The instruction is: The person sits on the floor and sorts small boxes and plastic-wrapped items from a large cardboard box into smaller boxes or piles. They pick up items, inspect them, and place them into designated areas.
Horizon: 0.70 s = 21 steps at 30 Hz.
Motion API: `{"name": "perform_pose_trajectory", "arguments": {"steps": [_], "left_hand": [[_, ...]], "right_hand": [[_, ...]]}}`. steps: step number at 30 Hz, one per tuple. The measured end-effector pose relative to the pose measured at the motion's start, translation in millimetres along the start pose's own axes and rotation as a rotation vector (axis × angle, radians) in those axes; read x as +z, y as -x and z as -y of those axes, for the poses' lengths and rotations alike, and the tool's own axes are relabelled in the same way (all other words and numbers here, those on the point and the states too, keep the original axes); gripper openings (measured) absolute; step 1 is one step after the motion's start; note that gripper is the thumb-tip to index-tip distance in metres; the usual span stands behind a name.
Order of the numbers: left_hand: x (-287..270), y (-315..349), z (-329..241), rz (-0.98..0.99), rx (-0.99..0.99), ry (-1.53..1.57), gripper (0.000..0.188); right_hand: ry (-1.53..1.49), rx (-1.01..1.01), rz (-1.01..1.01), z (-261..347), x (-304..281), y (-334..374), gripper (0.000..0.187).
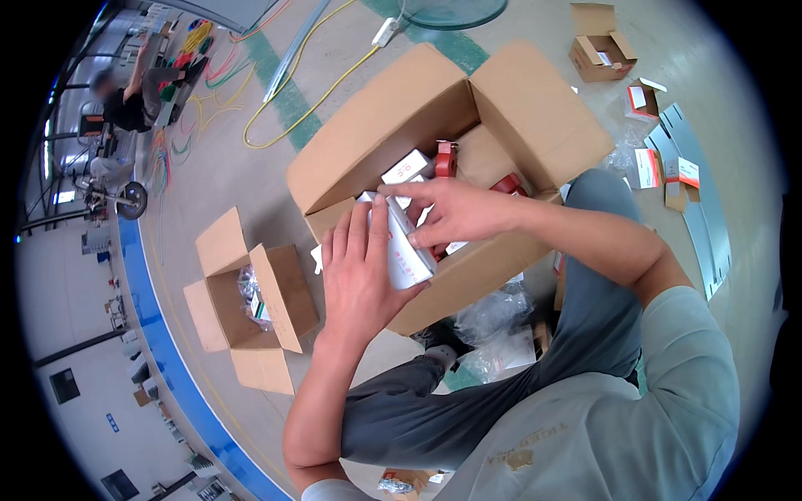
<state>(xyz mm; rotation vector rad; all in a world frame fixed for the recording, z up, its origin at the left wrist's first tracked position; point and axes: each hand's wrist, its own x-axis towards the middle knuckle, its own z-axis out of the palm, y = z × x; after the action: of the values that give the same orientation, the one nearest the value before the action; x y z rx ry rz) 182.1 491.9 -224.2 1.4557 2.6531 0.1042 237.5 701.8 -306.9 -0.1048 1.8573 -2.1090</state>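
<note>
Over the near left edge of a large open cardboard carton (522,250), my left hand (359,271) is wrapped round a slim white box (407,260), its thumb under the lower end. My right hand (464,213) reaches in from the right, thumb and fingers closed on the upper side of the same white box. Whether a second small box is stacked against it is partly hidden by my fingers. Inside the carton, another white box (407,167) lies just beyond my hands. Red metal parts (446,159) stand beside it, partly hidden.
To the left stands a smaller open carton (288,288) with plastic-wrapped items. Clear plastic bags (501,321) lie below the large carton, by my legs. Small opened boxes (647,167) and flat metal strips (706,234) are at right. A yellow cable (313,129) loops behind; another person (129,104) sits far left.
</note>
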Motion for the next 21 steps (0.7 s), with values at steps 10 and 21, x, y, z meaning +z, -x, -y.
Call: {"name": "perform_pose_trajectory", "arguments": {"steps": [10,21], "left_hand": [[-9,0,17,-0.019,-0.044,0.088,0.136],[6,12,22,0.044,-0.19,0.128,0.131]], "right_hand": [[-0.365,-0.13,-0.083,-32,-9,-14,0.076],[0.541,-0.4,-0.261,-35,-18,-19,0.027]]}}
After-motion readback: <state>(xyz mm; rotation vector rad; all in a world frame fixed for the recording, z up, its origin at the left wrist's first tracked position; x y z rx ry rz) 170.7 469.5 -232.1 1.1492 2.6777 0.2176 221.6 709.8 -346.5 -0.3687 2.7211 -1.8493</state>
